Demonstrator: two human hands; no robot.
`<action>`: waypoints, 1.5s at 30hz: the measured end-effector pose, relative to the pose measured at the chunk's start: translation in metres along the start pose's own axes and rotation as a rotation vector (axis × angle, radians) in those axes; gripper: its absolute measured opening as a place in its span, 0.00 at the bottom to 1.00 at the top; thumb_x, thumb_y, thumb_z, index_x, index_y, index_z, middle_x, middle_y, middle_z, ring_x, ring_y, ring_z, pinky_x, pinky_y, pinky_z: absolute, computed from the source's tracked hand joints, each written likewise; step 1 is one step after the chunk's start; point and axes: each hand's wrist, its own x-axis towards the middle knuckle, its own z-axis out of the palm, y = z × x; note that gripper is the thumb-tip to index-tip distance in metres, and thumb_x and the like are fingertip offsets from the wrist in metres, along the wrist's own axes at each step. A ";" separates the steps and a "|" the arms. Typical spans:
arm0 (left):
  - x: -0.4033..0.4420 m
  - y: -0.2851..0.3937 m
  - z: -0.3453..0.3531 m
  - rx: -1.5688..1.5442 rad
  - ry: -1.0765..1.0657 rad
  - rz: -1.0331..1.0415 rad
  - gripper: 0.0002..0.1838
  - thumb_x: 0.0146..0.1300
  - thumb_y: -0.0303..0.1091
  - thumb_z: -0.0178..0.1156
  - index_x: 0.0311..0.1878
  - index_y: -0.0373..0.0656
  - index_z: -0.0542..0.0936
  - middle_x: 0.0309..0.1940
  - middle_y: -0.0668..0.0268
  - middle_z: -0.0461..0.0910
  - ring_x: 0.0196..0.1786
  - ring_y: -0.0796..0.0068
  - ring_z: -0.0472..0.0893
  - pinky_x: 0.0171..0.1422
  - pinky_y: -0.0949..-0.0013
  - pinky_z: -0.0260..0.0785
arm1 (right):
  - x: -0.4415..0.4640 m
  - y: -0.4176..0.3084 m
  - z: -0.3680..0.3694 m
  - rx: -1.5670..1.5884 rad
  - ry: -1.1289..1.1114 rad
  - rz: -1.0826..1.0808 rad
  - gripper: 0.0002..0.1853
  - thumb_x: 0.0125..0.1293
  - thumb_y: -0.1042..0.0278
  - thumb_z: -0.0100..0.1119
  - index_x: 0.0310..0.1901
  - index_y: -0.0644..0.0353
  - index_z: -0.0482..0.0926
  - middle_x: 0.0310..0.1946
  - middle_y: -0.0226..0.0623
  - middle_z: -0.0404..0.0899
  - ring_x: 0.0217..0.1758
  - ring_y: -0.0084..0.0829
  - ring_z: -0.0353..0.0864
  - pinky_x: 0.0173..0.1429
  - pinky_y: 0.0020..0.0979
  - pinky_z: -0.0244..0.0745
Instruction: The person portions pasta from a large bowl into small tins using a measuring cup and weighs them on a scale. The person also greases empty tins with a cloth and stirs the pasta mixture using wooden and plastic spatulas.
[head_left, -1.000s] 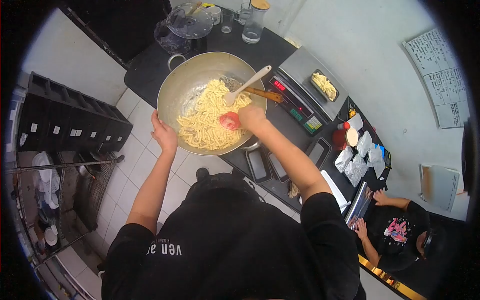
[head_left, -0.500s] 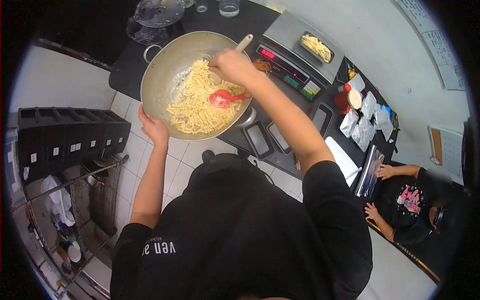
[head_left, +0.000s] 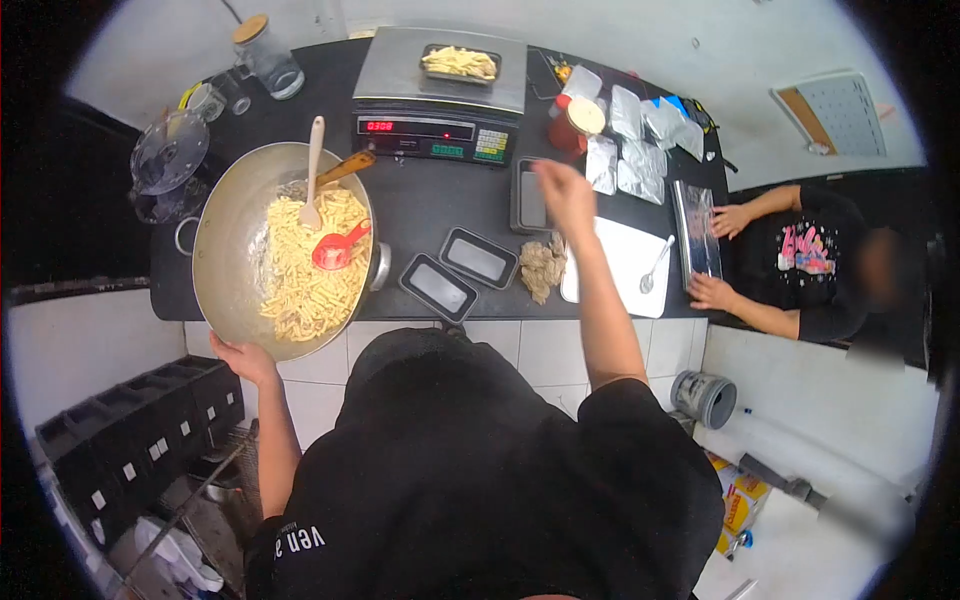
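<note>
Pot [head_left: 230, 225] left of scale [head_left: 435, 135], L hand [head_left: 250, 362] open-fingered at rim. R hand [head_left: 568, 203] by black tray [head_left: 530, 195] near scale's right corner, fingers curled, grip unclear; reach step imo, needs rim clearance.

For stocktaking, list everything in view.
Pan: 1, grey, left
Pasta: heap, pale yellow, in pan
Pale spoon: 1, off-white, in pasta
Wooden utensil: 1, brown, in pan
Scoop: 1, red, on pasta
Scale: 1, silver-black, back
Filled tray: 1, black, on scale
Unfilled trays: 3+, black, mid-counter
Cloth: 1, beige, front
Board: 1, white, right
Teaspoon: 1, silver, on board
Foil packets: several, silver, back right
Lidded container: 1, red, back right
Wrap roll: 1, silver, right
Jug: 1, clear, back left
Mug: 1, white, back left
Lid: 1, clear, back left
Counter: 1, black, centre
Bins: several, black, lower left
Bucket: 1, grey, right floor
Calendar: 1, white, right wall
Co-worker: 1, black-shirted, right
Left hand: 1, at pan rim
Right hand: 1, above counter
</note>
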 end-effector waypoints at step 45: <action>0.057 0.122 0.016 -0.020 -0.192 0.494 0.29 0.72 0.40 0.43 0.73 0.42 0.54 0.75 0.59 0.51 0.78 0.51 0.42 0.75 0.39 0.27 | 0.036 -0.230 0.139 -0.022 -0.130 -0.891 0.12 0.50 0.67 0.61 0.39 0.55 0.82 0.39 0.34 0.79 0.48 0.36 0.77 0.58 0.40 0.70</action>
